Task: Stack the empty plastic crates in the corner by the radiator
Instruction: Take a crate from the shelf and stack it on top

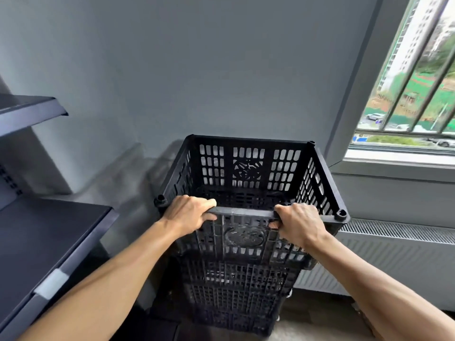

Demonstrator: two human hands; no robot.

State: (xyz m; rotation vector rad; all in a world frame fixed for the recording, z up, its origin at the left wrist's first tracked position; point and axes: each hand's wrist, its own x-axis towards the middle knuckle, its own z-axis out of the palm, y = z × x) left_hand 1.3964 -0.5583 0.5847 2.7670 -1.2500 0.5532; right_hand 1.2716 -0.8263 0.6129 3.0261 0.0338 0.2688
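Note:
A black slatted plastic crate (248,168) sits as the top of a stack, empty inside. Both hands grip its near rim: my left hand (188,214) near the left corner, my right hand (299,223) near the right corner, fingers curled over the edge. Under it stand more black crates (234,296), reaching down to the floor. The stack is in the corner against the grey wall, with the white radiator (394,252) right beside it on the right.
Dark metal shelves (41,242) jut out on the left, close to the stack, with an upper shelf (29,112) above. A barred window (413,94) and its sill are at the upper right. Wooden floor (320,313) shows below the radiator.

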